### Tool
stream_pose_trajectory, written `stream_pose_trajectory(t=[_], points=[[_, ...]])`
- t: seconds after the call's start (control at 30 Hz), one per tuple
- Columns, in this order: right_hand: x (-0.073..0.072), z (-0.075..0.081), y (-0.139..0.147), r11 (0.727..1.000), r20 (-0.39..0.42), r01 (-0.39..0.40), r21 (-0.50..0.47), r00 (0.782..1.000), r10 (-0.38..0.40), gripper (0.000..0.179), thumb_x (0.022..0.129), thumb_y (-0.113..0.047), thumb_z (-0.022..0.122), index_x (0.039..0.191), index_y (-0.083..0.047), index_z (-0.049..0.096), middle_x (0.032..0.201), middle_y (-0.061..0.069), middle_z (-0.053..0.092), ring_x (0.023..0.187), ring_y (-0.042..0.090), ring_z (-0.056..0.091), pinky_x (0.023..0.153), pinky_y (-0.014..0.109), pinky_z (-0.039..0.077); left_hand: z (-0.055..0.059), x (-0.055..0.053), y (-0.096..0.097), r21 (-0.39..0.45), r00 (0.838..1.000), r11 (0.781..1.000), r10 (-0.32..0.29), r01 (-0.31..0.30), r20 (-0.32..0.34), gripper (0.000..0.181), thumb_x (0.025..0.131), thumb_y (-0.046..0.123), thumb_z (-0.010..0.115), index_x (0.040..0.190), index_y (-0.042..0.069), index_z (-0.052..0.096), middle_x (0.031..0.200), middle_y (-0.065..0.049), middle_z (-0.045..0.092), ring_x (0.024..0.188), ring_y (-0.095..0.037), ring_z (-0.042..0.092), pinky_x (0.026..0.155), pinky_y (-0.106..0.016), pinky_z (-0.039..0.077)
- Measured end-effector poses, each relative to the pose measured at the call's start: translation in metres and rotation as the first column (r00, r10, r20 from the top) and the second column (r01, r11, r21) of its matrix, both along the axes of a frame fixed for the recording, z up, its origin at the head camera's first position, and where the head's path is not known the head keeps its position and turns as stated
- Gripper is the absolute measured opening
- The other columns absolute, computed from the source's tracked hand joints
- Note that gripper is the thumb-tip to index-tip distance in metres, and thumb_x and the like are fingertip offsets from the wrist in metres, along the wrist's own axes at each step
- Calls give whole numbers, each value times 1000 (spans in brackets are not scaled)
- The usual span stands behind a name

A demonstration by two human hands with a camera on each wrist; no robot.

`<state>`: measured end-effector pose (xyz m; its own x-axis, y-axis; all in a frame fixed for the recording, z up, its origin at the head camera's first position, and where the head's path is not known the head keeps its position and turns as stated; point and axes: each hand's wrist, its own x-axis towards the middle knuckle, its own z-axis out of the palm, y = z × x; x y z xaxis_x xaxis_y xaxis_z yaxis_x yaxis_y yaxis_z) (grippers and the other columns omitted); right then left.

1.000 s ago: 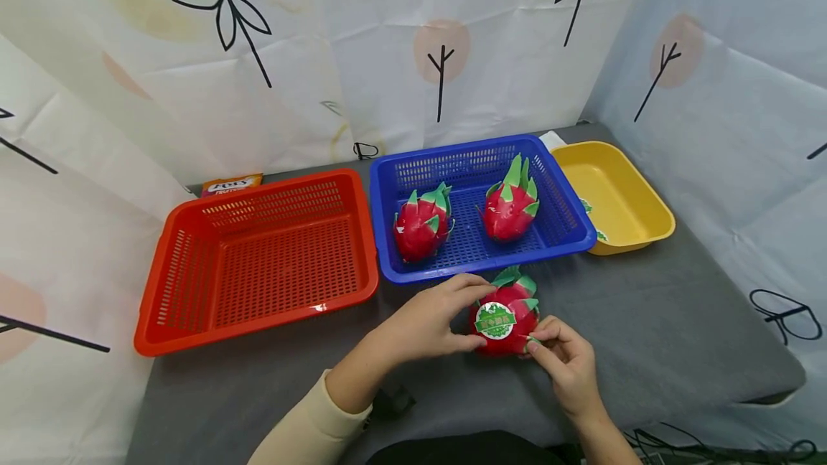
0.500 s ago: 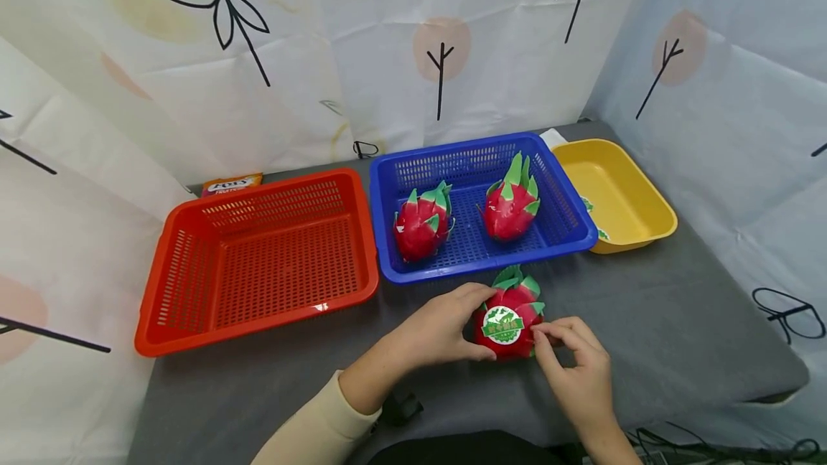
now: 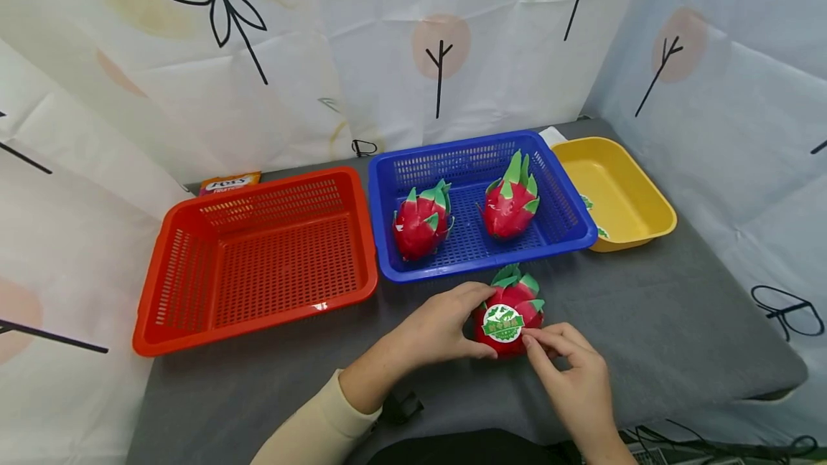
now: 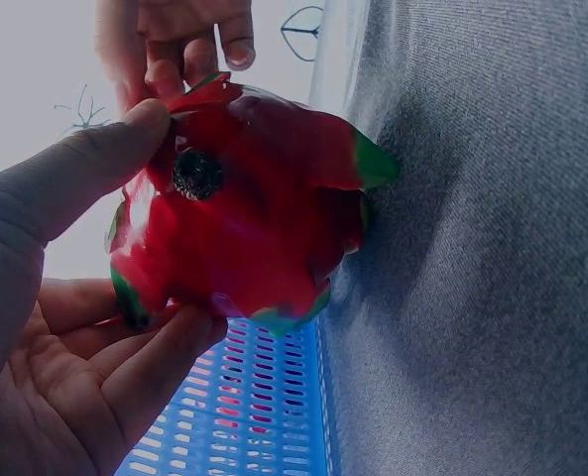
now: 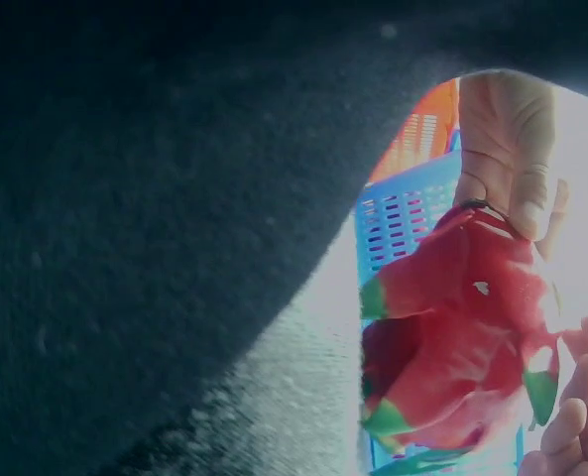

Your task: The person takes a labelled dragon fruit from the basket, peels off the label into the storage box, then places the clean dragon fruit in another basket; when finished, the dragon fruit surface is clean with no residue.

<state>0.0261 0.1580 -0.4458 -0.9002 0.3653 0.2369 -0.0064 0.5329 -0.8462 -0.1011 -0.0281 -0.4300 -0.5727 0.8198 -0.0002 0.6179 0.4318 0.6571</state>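
Note:
A red dragon fruit (image 3: 528, 316) with green leaf tips rests on the grey table close to me, a round green-and-white sticker (image 3: 503, 323) facing up. My left hand (image 3: 434, 323) grips its left side, and in the left wrist view the thumb and fingers curl round the fruit (image 4: 264, 228). At the sticker's lower right edge, my right hand (image 3: 571, 375) pinches with thumb and forefinger. The right wrist view has that hand at the right border, fingertips against the fruit (image 5: 462, 327), with dark cloth covering much of the picture.
A blue basket (image 3: 452, 269) holding two dragon fruits (image 3: 423, 224) stands just behind. Left of it is a red basket (image 3: 258, 325); to the right, a yellow basin (image 3: 636, 199) has green stickers (image 3: 602, 232) inside. A snack packet (image 3: 229, 182) lies behind the red basket.
My right thumb and forefinger have moved from a leaf tip at the fruit's lower right to the sticker's edge. The fruit has shifted slightly right, with my left hand still holding it.

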Motion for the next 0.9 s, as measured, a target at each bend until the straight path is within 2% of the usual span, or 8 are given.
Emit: stream_pose_trajectory(t=[0.23, 0.33, 0.43, 0.5, 0.57, 0.63, 0.7, 0.9], points=[[-5, -2, -3, 1000, -54, -10, -7, 999, 9, 18, 86, 2, 80, 99, -10, 80, 87, -3, 61, 71, 13, 48, 63, 20, 41, -2, 0, 1, 18, 1000, 1000, -7, 8, -22, 87, 81, 34, 90, 152, 8, 48, 146, -5, 55, 130, -13, 53, 104, -26, 47], [-8, -1, -2, 991, -51, -23, 130, 998, 30, 29, 85, 0, 82, 113, -7, 78, 85, -3, 55, 70, 12, 45, 59, 22, 39, -3, 1, 2, 23, 999, 1000, -17, 18, -42, 86, 81, 35, 90, 152, 8, 48, 146, -5, 55, 131, -12, 54, 103, -24, 47], [-12, 2, 0, 954, -48, -55, 295, 996, 72, 43, 85, -5, 83, 127, -5, 73, 85, -5, 50, 65, 8, 41, 52, 22, 37, -4, 1, 2, 26, 998, 999, -18, 20, -58, 86, 81, 34, 90, 151, 7, 48, 145, -5, 55, 130, -12, 54, 102, -23, 47], [-15, 5, 1, 924, -43, -85, 373, 993, 109, 44, 85, -8, 83, 128, -6, 73, 85, -6, 48, 63, 6, 37, 49, 21, 36, -4, 1, 2, 29, 997, 999, -19, 22, -79, 86, 81, 35, 90, 151, 7, 48, 145, -5, 55, 130, -12, 54, 103, -23, 47], [-18, 8, 2, 909, -40, -111, 402, 989, 139, 40, 85, -9, 84, 124, -7, 75, 84, -6, 46, 62, 5, 35, 47, 21, 34, -3, 1, 3, 32, 995, 999, -22, 25, -99, 86, 81, 35, 90, 151, 7, 48, 145, -6, 55, 131, -12, 54, 103, -22, 46], [-21, 11, 2, 907, -27, -126, 402, 988, 150, 33, 84, -9, 84, 117, -10, 78, 83, -6, 45, 64, 5, 36, 48, 21, 35, -3, 2, 3, 38, 993, 999, -27, 32, -114, 86, 81, 35, 90, 151, 6, 48, 145, -6, 55, 131, -13, 54, 103, -21, 46], [-23, 15, 1, 919, -11, -135, 370, 989, 149, 26, 83, -7, 85, 108, -13, 79, 82, -6, 46, 67, 6, 41, 50, 22, 39, -3, 3, 3, 36, 992, 999, -33, 37, -125, 86, 81, 35, 89, 151, 6, 48, 145, -6, 55, 131, -13, 54, 103, -21, 46], [-27, 22, -2, 953, 19, -138, 271, 990, 138, 17, 82, -2, 85, 92, -11, 75, 89, -5, 55, 75, 10, 51, 61, 25, 52, -5, 4, 2, 33, 995, 999, -27, 30, -97, 87, 81, 36, 89, 152, 7, 48, 146, -5, 55, 131, -12, 54, 103, -21, 46]])
